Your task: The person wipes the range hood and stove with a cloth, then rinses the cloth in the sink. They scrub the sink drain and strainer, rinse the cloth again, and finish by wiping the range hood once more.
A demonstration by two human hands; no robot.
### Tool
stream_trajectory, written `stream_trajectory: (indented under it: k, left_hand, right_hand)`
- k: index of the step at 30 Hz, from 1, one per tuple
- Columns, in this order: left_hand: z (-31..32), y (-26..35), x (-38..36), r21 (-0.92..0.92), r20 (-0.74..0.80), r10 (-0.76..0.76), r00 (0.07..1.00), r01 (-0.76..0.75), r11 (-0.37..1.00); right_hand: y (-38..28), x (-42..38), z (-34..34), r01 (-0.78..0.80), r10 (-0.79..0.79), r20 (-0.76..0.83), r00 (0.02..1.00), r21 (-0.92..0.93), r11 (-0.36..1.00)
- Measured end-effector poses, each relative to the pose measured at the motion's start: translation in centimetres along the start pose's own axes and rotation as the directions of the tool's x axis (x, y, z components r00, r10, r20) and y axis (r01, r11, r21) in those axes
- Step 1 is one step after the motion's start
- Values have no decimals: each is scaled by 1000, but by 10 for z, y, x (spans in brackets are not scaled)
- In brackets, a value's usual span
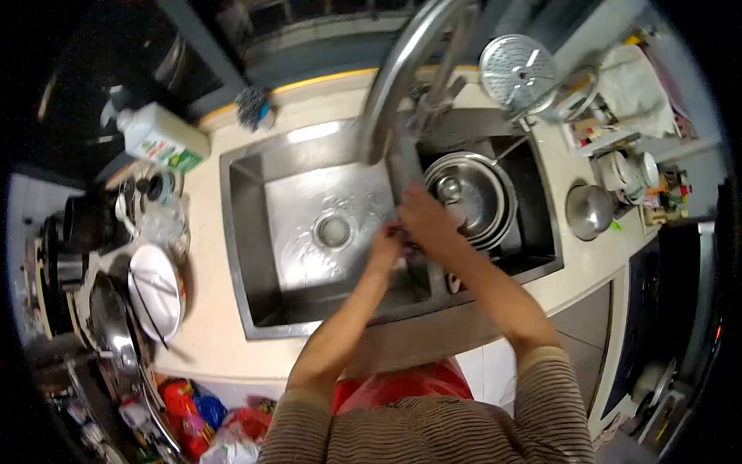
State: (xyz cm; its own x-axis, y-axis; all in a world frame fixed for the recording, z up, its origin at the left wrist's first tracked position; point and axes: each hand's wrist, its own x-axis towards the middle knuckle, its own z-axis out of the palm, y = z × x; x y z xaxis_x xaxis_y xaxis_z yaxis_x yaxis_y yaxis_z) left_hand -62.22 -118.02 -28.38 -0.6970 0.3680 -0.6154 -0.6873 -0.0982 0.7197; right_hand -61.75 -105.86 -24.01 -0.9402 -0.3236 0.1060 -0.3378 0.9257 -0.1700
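Observation:
My left hand (386,246) is over the right side of the left sink basin (294,201), its fingers curled around something small, dark and reddish that I cannot make out. Close beside it, my right hand (427,220) crosses above the divider between the basins; motion blurs its fingers. In the right basin, round steel bowls (506,197) sit nested, with a rounded shiny metal piece (448,189) inside. The curved steel faucet (382,104) arches over the divider. Water lies around the drain (334,230) in the left basin.
A white pump bottle (162,135) and a scrubbing brush (253,108) stand behind the sink at left. Chopsticks lie across a white oval dish (157,290) on the left counter. To the right are a metal bowl (589,210) and a perforated steel disc (516,71).

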Motion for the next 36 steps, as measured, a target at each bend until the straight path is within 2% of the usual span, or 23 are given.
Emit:
stream_trajectory:
  k: [1, 3, 4, 5, 6, 8, 10, 11, 12, 13, 15, 18, 21, 22, 25, 26, 29, 30, 31, 32, 33, 34, 36]
  left_hand:
    - [-8, 5, 8, -167, -52, 97, 994, -104, 980]
    - [-26, 33, 3, 2, -95, 340, 936, -342, 940]
    - [-30, 49, -6, 57, -124, 282, 951, -277, 959]
    - [-35, 62, -14, 110, -166, 230, 959, -214, 971]
    - [-47, 60, -12, 290, -175, 337, 925, -278, 916]
    - [-71, 44, -1, 611, -106, 537, 837, -372, 699]
    - [-75, 36, 0, 600, -103, 686, 720, -505, 620]
    - [-54, 52, -19, 555, -148, 663, 734, -494, 670]
    - [-34, 67, -39, 474, -150, 566, 810, -444, 761]
    - [-26, 64, -39, 377, -174, 575, 799, -486, 789]
    - [-26, 36, -12, 401, -184, 745, 642, -643, 653]
    - [-23, 44, -14, 686, -243, 751, 614, -439, 581]
    - [-61, 23, 6, 630, -296, 615, 731, -334, 701]
    - [-45, 28, -5, 605, -292, 620, 729, -361, 710]
    - [-16, 17, -25, 622, -276, 666, 693, -399, 674]
    - [-31, 8, -11, 574, -315, 579, 752, -334, 747]
    - [-98, -20, 39, 687, -370, 613, 698, -239, 686]
    - [-112, -25, 49, 145, -294, 448, 844, -424, 894]
    - [-113, -16, 38, 16, -267, 244, 932, -249, 968]
    - [-109, 5, 13, -102, -213, 29, 977, -52, 993]
    - [-102, 26, -11, -205, -138, -183, 973, 153, 967]
    - [-80, 40, -23, -359, -153, -311, 938, 241, 902]
    - [-106, 15, 7, -385, 13, -208, 978, 197, 902]
  right_hand:
    - [1, 17, 5, -66, 60, 143, 988, 34, 997]
    - [-26, 38, 2, -30, 68, -210, 975, 178, 984]
    - [-37, 46, 1, -121, 191, -193, 962, 323, 939]
    - [-46, 52, 0, -193, 298, -163, 940, 465, 864]
    - [-53, 56, 1, -214, 338, -92, 937, 614, 760]
    - [-59, 59, 12, -255, 391, 54, 919, 838, 483]
    - [-62, 58, 45, -138, 460, 6, 888, 957, 254]
    - [-54, 59, 67, -249, 442, 35, 896, 866, 435]
    - [-51, 59, 55, -381, 418, 277, 865, 905, 190]
    - [-52, 62, 89, -205, 450, 182, 874, 979, 3]
    - [-60, 71, 117, -63, 610, 365, 703, 887, -458]
    - [-77, 60, 122, -105, 682, 425, 595, 883, -457]
    - [-96, 50, 99, -140, 758, 314, 572, 948, -287]
    - [-88, 57, 116, -77, 795, 302, 526, 948, -309]
    - [-54, 59, 144, -210, 732, 298, 612, 954, -213]
    - [-65, 62, 137, 43, 746, 251, 617, 936, -351]
    - [-81, 42, 73, -223, 594, 280, 755, 960, -169]
    - [-84, 37, 52, -249, 597, 196, 778, 968, 7]
    - [-81, 35, 54, -225, 582, 77, 809, 956, 186]
    - [-78, 34, 60, -193, 547, -36, 837, 914, 356]
    - [-79, 32, 64, -156, 492, -140, 859, 844, 513]
    - [-83, 30, 64, -100, 419, -176, 890, 824, 558]
    - [-93, 26, 61, 27, 256, -246, 935, 767, 641]
